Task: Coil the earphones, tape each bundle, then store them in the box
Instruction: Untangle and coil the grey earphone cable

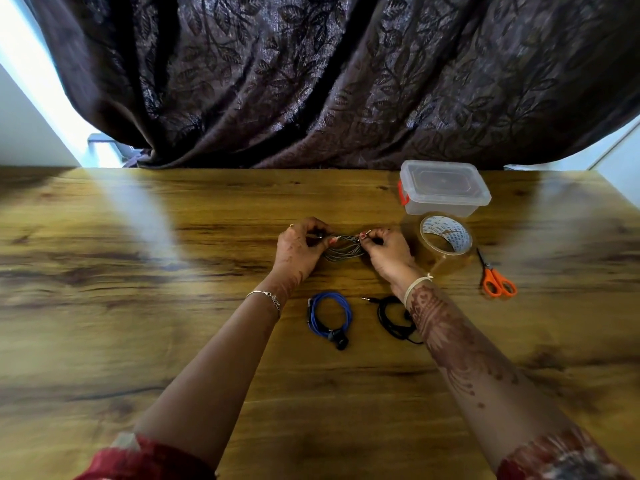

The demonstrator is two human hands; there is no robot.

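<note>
A grey earphone cable [344,248] is stretched into a flat coil between my two hands above the wooden table [138,306]. My left hand [300,249] pinches its left end and my right hand [388,252] pinches its right end, where the plug sticks up. Nearer to me lie a blue coiled earphone [329,318] and a black coiled earphone [393,318], the black one partly hidden by my right forearm. A roll of clear brown tape [445,245] stands right of my right hand. Behind it sits the clear plastic box [444,188], lid on, with a red clip.
Orange-handled scissors [497,278] lie right of the tape roll. A dark patterned curtain [346,81] hangs behind the table's far edge. Bare wood stretches to the left and in front of the coils.
</note>
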